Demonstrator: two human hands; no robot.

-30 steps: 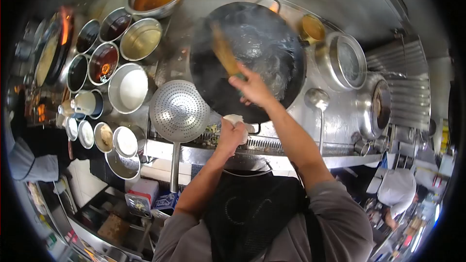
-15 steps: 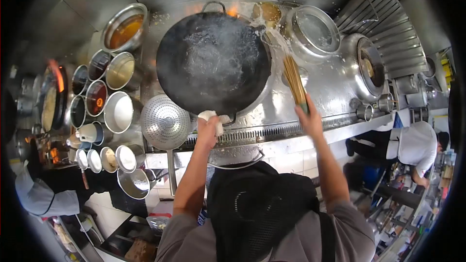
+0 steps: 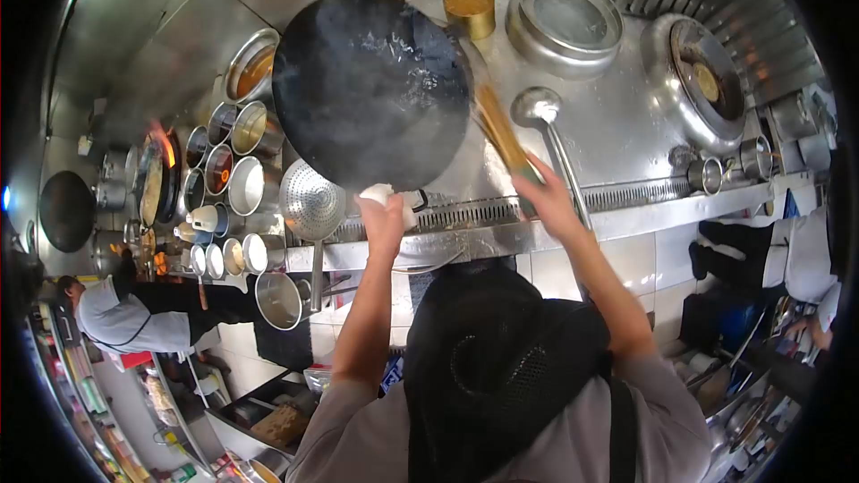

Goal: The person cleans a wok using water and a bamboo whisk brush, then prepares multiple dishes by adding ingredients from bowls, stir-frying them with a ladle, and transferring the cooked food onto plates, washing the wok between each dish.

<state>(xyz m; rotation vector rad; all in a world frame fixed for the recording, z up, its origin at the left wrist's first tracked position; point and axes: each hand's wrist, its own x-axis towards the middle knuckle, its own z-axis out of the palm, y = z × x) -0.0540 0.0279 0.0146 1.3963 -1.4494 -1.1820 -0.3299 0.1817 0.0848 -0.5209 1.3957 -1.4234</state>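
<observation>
gripping brush point(image 3: 503, 132) and cloth point(image 3: 377, 192), steaming black wok point(image 3: 344, 121), bowl point(image 3: 245, 51) of amber liquid point(image 3: 258, 72)

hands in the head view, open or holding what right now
Left hand: closed on a white cloth by the wok.
Right hand: closed around a bamboo wok brush.

I see the left forearm point(image 3: 369, 313) reaching nearly straight ahead, the left hand point(image 3: 383, 224) clenched, while the right forearm point(image 3: 610, 291) angles forward and inward, the right hand point(image 3: 548, 197) curled in a grip.
</observation>
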